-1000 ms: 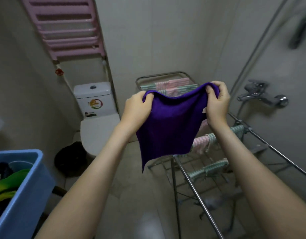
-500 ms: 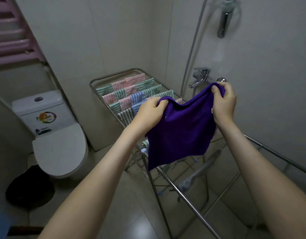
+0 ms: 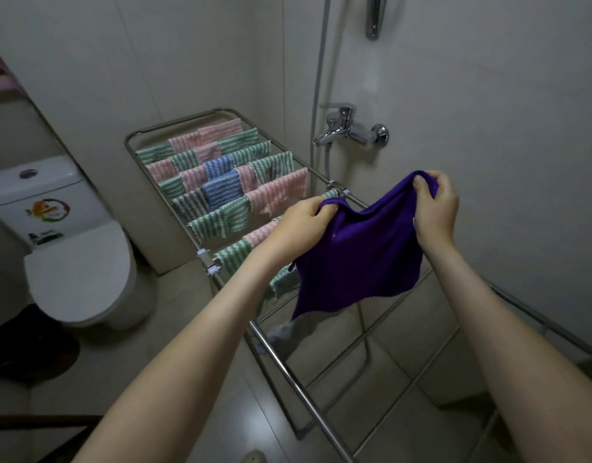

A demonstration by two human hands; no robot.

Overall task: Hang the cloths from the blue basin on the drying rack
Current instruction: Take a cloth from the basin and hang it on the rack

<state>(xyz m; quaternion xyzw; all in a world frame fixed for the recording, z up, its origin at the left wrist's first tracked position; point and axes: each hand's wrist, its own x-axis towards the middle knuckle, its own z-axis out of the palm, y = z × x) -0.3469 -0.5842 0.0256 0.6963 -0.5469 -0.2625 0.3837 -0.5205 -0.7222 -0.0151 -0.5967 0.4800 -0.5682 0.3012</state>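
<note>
both hands pinching purple cloth [image 3: 358,262] above drying rack [image 3: 308,396]

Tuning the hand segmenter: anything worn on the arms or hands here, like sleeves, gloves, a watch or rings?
Nothing worn that shows. Left hand and right hand: no gloves, no rings on the fingers in view. Left forearm and right forearm: bare to the frame edge, no sleeves, watch or bands.

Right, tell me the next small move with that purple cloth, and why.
Probably lower the purple cloth onto a bare rail of the drying rack below it. The left hand and right hand pinch its top corners, holding it spread in the air, and the striped cloths already fill the far rails.
</note>
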